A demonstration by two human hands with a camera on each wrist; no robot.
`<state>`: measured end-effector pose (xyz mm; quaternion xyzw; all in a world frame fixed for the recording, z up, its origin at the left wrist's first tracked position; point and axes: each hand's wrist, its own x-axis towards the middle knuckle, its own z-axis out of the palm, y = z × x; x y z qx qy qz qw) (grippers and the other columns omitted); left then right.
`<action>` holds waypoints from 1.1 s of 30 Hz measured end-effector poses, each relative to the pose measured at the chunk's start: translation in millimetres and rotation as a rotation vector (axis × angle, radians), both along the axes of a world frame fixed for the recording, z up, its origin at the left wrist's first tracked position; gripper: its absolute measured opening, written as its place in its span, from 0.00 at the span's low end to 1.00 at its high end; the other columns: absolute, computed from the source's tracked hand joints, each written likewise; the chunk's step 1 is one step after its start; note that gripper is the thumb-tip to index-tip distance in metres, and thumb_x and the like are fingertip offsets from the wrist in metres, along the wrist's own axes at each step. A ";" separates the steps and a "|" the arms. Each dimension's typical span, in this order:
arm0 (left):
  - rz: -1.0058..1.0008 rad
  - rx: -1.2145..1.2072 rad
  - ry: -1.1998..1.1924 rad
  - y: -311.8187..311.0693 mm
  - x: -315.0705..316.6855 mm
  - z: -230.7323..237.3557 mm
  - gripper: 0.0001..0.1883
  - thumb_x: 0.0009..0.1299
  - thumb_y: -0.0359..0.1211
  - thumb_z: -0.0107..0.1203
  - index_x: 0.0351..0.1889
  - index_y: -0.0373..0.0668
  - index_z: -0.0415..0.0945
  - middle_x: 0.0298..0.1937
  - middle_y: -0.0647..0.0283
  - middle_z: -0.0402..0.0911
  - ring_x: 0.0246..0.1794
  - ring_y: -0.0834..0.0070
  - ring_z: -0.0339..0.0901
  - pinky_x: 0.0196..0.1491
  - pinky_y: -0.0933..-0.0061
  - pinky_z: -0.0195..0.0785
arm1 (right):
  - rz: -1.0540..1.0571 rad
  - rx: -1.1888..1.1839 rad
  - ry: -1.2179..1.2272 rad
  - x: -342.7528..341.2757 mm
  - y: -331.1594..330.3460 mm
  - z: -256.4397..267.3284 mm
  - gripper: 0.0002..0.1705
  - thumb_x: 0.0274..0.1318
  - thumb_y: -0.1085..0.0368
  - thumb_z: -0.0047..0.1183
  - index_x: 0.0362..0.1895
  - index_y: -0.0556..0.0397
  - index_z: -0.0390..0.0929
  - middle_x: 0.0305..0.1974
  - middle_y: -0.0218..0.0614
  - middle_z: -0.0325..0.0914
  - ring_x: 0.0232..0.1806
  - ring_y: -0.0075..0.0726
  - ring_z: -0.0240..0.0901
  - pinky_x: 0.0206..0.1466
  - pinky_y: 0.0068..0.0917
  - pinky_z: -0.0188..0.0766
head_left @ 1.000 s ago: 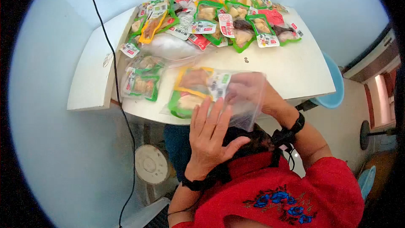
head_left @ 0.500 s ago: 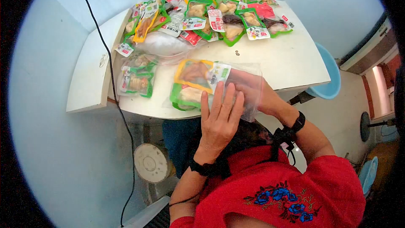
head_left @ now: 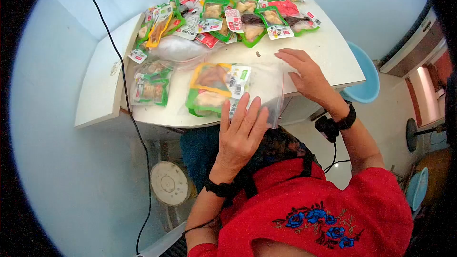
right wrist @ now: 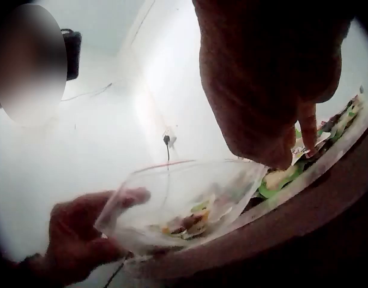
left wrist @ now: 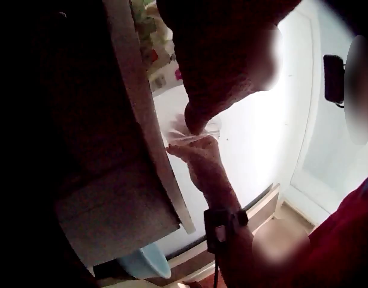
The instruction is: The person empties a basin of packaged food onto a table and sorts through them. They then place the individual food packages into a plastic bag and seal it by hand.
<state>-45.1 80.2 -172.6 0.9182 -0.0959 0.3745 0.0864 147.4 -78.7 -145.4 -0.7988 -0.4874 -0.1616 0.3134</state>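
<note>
A clear zip bag [head_left: 266, 78] lies at the table's front edge, its red-lined mouth to the right. Inside show a yellow-edged food pack [head_left: 212, 77] and a green-edged one [head_left: 208, 101]. My left hand [head_left: 238, 138] holds the bag's near side, long fingers extended over it and thumb hidden. In the right wrist view, the bag's mouth rises beside the left hand [right wrist: 82, 234]. My right hand [head_left: 307, 76] is just right of the mouth, fingers extended and thumb apart, gripping nothing. The right hand [left wrist: 199, 159] overlaps clear plastic in the left wrist view.
A heap of food packs [head_left: 247, 14] covers the back of the table [head_left: 328, 52]. A filled clear bag [head_left: 152, 85] lies at the left, with clear plastic bags [head_left: 181, 50] behind. A black cable [head_left: 121, 57] hangs at left; a blue basin [head_left: 366, 78] stands beyond the right edge.
My right hand has come out of the bag's mouth to the right and its fingers have spread. The left hand stays on the bag's near side. The head view has shifted slightly.
</note>
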 end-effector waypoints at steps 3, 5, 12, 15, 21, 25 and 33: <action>-0.019 -0.009 -0.031 -1.2 -0.1 6.0 0.15 0.61 0.33 0.64 0.45 0.41 0.80 0.57 0.57 0.78 0.64 0.55 0.71 0.68 0.41 0.54 | 0.071 -0.065 0.020 9.2 8.2 -12.4 0.31 0.43 0.83 0.51 0.56 0.52 0.75 0.52 0.45 0.75 0.54 0.51 0.72 0.56 0.39 0.72; -0.016 -0.007 -0.053 0.3 0.8 9.9 0.13 0.61 0.32 0.64 0.43 0.40 0.80 0.55 0.57 0.79 0.63 0.56 0.72 0.68 0.42 0.55 | 0.093 -0.075 -0.010 14.5 14.0 -14.4 0.29 0.43 0.82 0.52 0.54 0.52 0.76 0.48 0.45 0.76 0.51 0.51 0.73 0.54 0.39 0.73; 0.044 -0.096 -0.131 6.6 0.2 21.8 0.12 0.62 0.27 0.60 0.45 0.40 0.81 0.51 0.56 0.80 0.58 0.56 0.76 0.65 0.45 0.60 | 0.194 0.081 0.027 26.8 21.9 -5.9 0.16 0.46 0.76 0.59 0.44 0.52 0.81 0.39 0.42 0.78 0.42 0.50 0.76 0.44 0.38 0.75; 0.063 -0.289 -0.188 20.1 0.8 35.5 0.11 0.64 0.27 0.59 0.45 0.39 0.81 0.48 0.54 0.82 0.53 0.55 0.78 0.62 0.51 0.65 | 0.272 0.122 0.023 34.2 32.2 15.7 0.09 0.49 0.73 0.61 0.38 0.53 0.82 0.35 0.41 0.78 0.38 0.48 0.76 0.40 0.37 0.74; 0.071 -1.054 -0.237 65.8 -1.6 117.6 0.11 0.71 0.32 0.58 0.47 0.35 0.83 0.40 0.63 0.86 0.38 0.82 0.78 0.43 0.79 0.71 | 0.396 0.251 0.060 41.1 80.3 94.1 0.05 0.59 0.71 0.58 0.36 0.60 0.82 0.34 0.32 0.80 0.32 0.21 0.72 0.37 0.21 0.71; 0.106 -1.095 -0.297 92.0 -9.8 153.2 0.12 0.72 0.30 0.56 0.48 0.32 0.82 0.43 0.58 0.85 0.43 0.77 0.80 0.49 0.78 0.72 | 0.419 0.238 0.324 37.4 104.0 134.2 0.06 0.62 0.70 0.56 0.37 0.61 0.82 0.32 0.28 0.81 0.31 0.18 0.73 0.37 0.18 0.73; 0.061 -1.269 -0.242 114.7 -21.1 133.8 0.10 0.72 0.31 0.56 0.42 0.32 0.82 0.37 0.59 0.85 0.37 0.77 0.81 0.45 0.78 0.73 | 0.648 0.180 0.671 32.0 110.9 135.4 0.13 0.64 0.62 0.55 0.31 0.57 0.82 0.24 0.32 0.81 0.23 0.20 0.75 0.28 0.20 0.74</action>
